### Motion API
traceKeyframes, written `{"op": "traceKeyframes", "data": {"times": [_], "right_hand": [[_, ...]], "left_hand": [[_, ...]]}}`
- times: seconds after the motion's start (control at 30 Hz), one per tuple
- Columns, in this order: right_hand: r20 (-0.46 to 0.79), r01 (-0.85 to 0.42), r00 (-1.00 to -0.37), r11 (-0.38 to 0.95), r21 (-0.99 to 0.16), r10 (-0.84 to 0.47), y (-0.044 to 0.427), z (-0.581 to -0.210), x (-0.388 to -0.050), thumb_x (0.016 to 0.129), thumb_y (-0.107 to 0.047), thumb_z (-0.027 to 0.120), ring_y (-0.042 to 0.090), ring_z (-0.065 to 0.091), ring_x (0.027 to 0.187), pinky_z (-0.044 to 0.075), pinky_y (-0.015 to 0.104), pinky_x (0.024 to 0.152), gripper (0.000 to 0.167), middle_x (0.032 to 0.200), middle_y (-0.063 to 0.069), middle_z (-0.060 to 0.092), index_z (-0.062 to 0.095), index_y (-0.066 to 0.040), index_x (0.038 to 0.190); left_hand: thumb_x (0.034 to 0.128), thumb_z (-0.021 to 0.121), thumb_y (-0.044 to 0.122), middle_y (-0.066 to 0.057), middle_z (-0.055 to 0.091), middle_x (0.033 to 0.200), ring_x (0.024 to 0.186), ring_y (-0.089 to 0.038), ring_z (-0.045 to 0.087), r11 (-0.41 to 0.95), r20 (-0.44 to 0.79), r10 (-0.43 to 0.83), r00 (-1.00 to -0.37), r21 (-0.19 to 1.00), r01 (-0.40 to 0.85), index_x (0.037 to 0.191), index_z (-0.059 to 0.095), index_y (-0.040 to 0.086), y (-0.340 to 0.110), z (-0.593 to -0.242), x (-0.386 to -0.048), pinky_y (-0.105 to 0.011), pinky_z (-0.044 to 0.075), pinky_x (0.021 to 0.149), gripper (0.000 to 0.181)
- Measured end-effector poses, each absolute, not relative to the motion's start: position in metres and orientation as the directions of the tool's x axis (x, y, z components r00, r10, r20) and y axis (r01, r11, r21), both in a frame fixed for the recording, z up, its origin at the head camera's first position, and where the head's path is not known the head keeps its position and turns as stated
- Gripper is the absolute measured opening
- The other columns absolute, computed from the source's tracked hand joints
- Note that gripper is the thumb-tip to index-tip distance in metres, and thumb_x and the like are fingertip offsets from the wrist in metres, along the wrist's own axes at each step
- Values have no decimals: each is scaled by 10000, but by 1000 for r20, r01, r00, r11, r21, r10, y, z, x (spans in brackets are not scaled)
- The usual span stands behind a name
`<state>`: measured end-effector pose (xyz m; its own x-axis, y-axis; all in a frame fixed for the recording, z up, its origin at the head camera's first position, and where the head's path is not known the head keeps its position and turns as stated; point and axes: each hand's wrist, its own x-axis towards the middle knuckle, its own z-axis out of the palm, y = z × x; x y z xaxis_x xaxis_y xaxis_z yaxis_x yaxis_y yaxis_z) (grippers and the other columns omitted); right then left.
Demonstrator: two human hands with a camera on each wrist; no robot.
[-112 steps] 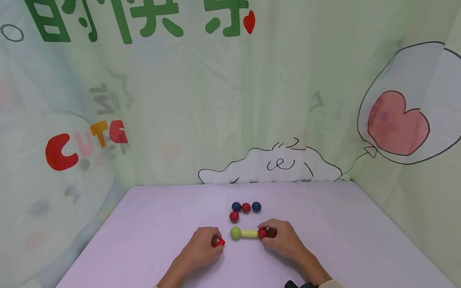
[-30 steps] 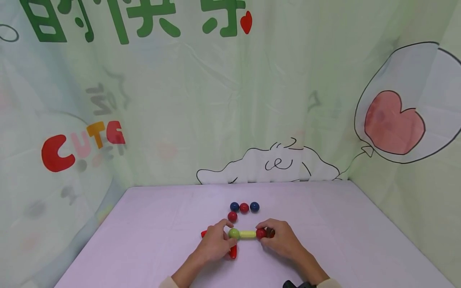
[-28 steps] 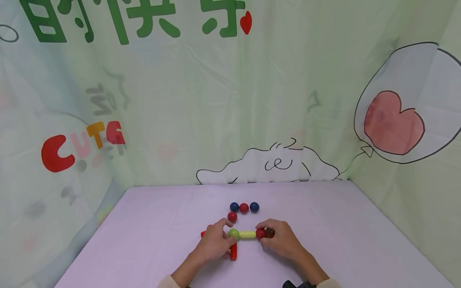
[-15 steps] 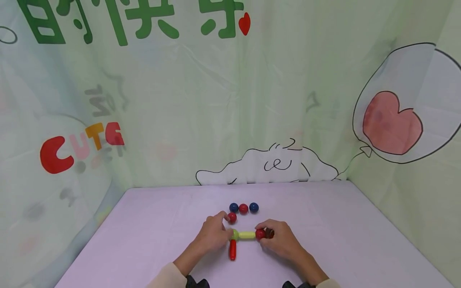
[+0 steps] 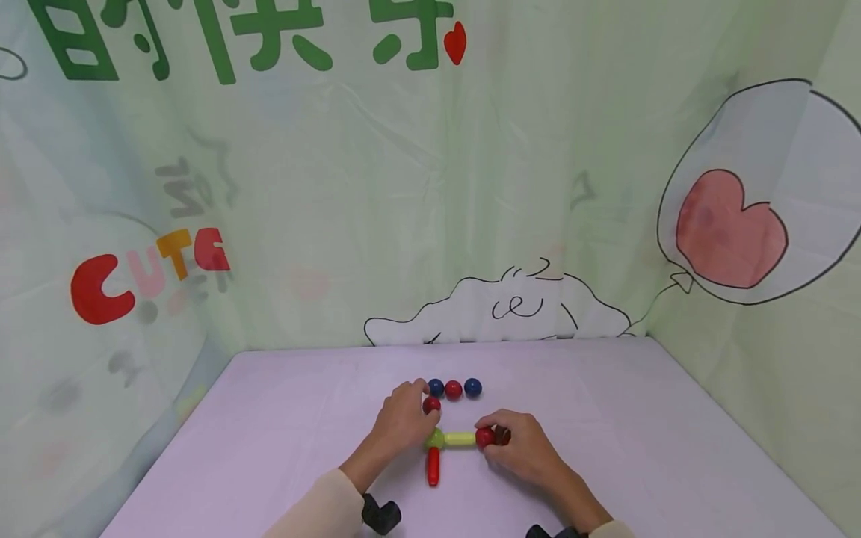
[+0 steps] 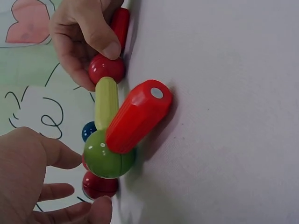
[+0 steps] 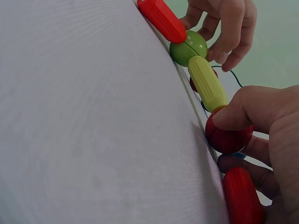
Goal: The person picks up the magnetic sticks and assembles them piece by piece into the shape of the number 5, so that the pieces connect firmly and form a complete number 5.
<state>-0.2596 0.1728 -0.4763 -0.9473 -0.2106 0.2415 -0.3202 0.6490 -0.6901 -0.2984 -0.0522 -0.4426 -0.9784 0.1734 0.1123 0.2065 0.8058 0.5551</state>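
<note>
A yellow rod [image 5: 460, 439] joins a green ball [image 5: 434, 439] to a red ball [image 5: 484, 437], and a red rod [image 5: 433, 467] extends from the green ball towards the near side. My right hand [image 5: 531, 448] pinches that red ball between thumb and fingers; the right wrist view shows another red rod [image 7: 243, 196] at its palm. My left hand [image 5: 402, 418] is beside and beyond the green ball, fingers spread around a loose red ball [image 5: 431, 405]. Seen from the left wrist, its fingertips are close to this red ball [image 6: 99, 185]; contact is unclear.
Just beyond the left hand is a row of balls: a blue ball [image 5: 436, 388], a red one [image 5: 454, 389] and another blue one [image 5: 473, 387]. They lie on a pale cloth-covered table [image 5: 572, 381] with a printed curtain [image 5: 323, 187] behind it.
My left hand went from holding a red rod to the green ball, then moved away to the loose red ball. The red rod now extends from the green ball. The right hand keeps its pinch.
</note>
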Motion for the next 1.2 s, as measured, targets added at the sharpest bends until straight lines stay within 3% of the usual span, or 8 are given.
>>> {"op": "traceKeyframes", "data": {"times": [0.2,0.73,1.2], "right_hand": [[243,-317,-948,651,-690,-205,172,-477,-261,788,-74,775,137,561,797,494,245,693,276,919,-75,666,769,-168,1048],[251,-325,-946,646,-691,-207,173,-477,-260,772,-65,773,132,557,797,491,246,694,291,923,-68,669,770,-161,1047],[263,-346,-938,638,-688,-225,175,-476,-261,766,-58,786,126,560,780,484,243,677,295,907,-64,665,769,-138,1049]], "left_hand": [[903,742,261,-120,598,1119,867,-222,563,827,111,175,-978,523,208,1274,654,94,-50,-448,-302,-376,575,698,416],[881,803,235,-20,571,877,784,-161,540,780,80,205,-975,588,212,1121,641,96,-48,-456,-314,-258,504,603,321],[884,796,243,-10,578,910,823,-162,539,727,103,243,-965,639,252,1158,684,75,-53,-450,-309,-254,516,614,341]]}}
